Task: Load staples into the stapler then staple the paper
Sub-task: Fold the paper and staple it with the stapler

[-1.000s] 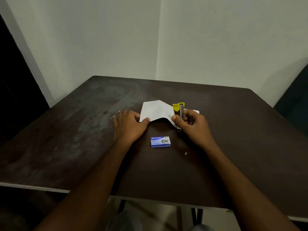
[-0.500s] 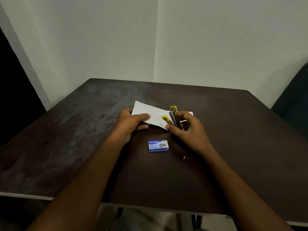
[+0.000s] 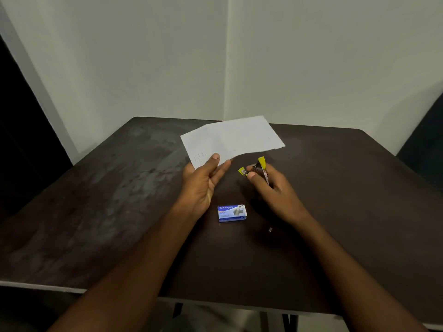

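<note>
Left hand (image 3: 203,180) pinches the paper (image 3: 232,140) at its lower-left corner, thumb on top. Since half a second ago it has lifted the sheet up-frame, so the stapler (image 3: 260,170) is now apart from it, just below its right half. Right hand (image 3: 271,188) grips the stapler, fingers curled round it. Bare table (image 3: 119,212) spreads wide on both sides; the staple box (image 3: 231,213) lies between the wrists. The paper's long axis runs left to right; the stapler's yellow tip points up-frame.

"kangaro" in white on the blue staple box (image 3: 231,213), smaller print unreadable, faint paper (image 3: 232,140) marks illegible
</note>
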